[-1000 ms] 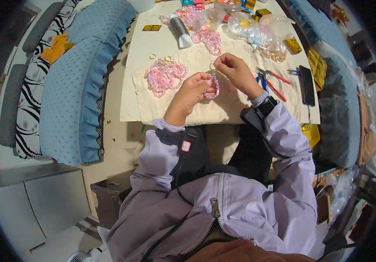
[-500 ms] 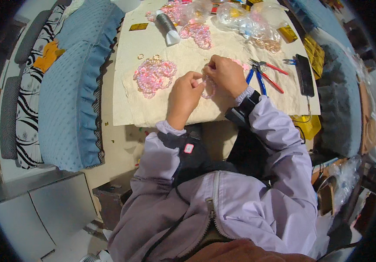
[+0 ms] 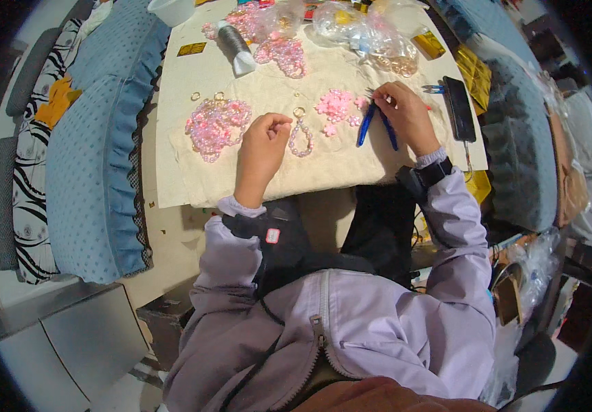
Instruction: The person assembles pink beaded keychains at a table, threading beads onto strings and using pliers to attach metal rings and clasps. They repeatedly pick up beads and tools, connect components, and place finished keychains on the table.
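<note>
Two bare hands over a cream cloth strewn with pink beads.

The left hand [image 3: 263, 141] rests loosely curled on the quilted cream cloth [image 3: 323, 161], fingers bent in and holding nothing that shows; a short beaded loop [image 3: 301, 134] of pale round beads with a small metal ring at its top lies just beside it on the cloth. The right hand [image 3: 406, 113] is closed on the blue-handled pliers [image 3: 376, 123], whose two slim handles splay toward the person. Between the hands sits a small cluster of pink flower-shaped beads [image 3: 337, 106]; a larger glossy heap of pink beads [image 3: 215, 125] lies left of the left hand. One grey thread spool [image 3: 235, 47] and one flat black phone [image 3: 459, 108] lie near the cloth's far and right edges. Bare cloth stays open toward the near edge.
</note>
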{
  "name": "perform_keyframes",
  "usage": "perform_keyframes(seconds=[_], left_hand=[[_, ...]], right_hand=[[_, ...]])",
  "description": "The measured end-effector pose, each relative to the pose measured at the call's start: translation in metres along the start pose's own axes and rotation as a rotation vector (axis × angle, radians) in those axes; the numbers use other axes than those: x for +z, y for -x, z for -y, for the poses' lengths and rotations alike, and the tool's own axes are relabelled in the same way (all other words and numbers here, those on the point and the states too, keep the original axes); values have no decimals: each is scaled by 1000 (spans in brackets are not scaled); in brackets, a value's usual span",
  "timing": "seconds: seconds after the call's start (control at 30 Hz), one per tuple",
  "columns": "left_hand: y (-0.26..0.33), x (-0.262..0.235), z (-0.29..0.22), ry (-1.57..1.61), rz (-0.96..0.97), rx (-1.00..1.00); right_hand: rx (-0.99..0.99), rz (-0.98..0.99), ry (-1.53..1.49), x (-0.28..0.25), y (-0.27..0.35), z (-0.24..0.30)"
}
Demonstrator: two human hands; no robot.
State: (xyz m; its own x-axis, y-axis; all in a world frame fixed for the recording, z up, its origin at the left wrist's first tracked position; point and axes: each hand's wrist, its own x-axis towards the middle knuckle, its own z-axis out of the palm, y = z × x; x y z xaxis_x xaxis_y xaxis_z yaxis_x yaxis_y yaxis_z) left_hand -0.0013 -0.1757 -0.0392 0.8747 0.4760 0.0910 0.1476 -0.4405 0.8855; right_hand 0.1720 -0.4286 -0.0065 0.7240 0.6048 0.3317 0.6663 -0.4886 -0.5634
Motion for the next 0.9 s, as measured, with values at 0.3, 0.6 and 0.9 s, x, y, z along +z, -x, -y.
perform_keyframes(seconds=[0.3, 0.6, 0.9], left_hand=[[-10, -5, -1, 51, -40, 62], [-11, -2, 8, 71, -29, 52], [-21, -10, 4, 155, 81, 4]], right_hand=[[-144, 126, -71, 26, -36, 29], [-299, 191, -16, 97, -74, 56], [-356, 244, -16, 97, -71, 56]])
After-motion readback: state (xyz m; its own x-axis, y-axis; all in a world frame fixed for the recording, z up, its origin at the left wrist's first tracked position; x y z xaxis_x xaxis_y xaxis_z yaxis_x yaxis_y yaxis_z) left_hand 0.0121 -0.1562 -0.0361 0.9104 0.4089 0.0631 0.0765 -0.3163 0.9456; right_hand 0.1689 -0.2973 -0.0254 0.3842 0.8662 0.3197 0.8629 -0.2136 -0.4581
